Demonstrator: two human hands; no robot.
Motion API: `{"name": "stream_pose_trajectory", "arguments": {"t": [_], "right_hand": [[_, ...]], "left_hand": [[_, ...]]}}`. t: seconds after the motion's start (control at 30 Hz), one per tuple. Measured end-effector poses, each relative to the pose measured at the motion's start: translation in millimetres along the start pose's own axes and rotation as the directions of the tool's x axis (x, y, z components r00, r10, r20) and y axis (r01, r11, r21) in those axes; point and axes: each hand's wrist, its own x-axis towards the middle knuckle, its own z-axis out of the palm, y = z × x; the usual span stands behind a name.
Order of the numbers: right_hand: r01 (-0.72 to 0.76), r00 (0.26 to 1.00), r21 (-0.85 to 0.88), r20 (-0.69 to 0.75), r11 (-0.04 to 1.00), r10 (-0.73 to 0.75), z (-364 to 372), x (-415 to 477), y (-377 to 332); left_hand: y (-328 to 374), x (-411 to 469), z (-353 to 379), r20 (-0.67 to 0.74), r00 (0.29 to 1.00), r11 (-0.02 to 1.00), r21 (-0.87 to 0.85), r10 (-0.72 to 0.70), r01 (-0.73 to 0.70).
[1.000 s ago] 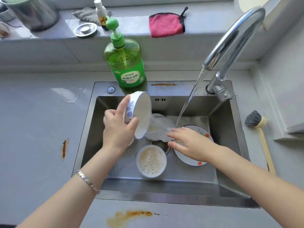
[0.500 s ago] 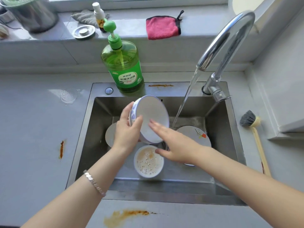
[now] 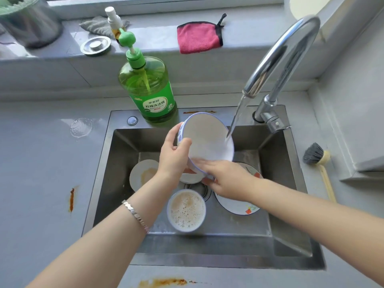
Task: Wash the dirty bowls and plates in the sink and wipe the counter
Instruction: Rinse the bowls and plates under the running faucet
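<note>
As water [image 3: 236, 119] streams, round white bowl [image 3: 207, 140], steel sink [image 3: 291, 183]

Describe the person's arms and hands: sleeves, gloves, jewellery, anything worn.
The left forearm and right forearm are bare to the frame edge, with no sleeves in view. The left hand and right hand wear no gloves, and no rings show on the visible fingers. A silver-coloured link bracelet circles the left wrist; the right wrist carries nothing.
</note>
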Motion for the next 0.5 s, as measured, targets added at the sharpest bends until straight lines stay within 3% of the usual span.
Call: {"name": "stream_pose_trajectory", "arguments": {"t": [0.07, 0.13, 0.23, 0.4, 0.5], "right_hand": [[0.118, 0.993, -0.059, 0.019, 0.991, -0.117, -5.4, -5.8, 12.8], [0.213, 0.971, -0.191, -0.068, 0.958, -0.229, -12.4, -8.8, 34.8], [0.247, 0.954, -0.288, -0.095, 0.925, -0.284, -22.0, -5.0, 39.0], [0.045, 0.972, -0.202, -0.216, 0.978, -0.089, -11.8, 7.9, -8.1], [0.121, 0.975, -0.051, -0.179, 0.991, -0.129, -1.4, 0.9, -19.3]], "left_hand": [[3.0, 0.3, -6.6, 0.056, 0.995, 0.997, 0.027, -0.079, 0.077], [12.7, 2.4, -16.3, 0.124, 0.974, 0.979, 0.103, -0.19, 0.178], [23.0, 4.4, -26.3, 0.136, 0.95, 0.959, 0.082, -0.282, 0.273], [-17.6, -15.7, -5.6, -0.043, 0.995, 0.961, -0.266, -0.092, 0.077], [-22.7, -16.2, -6.7, -0.128, 0.984, 0.954, -0.287, -0.123, 0.082]]}}
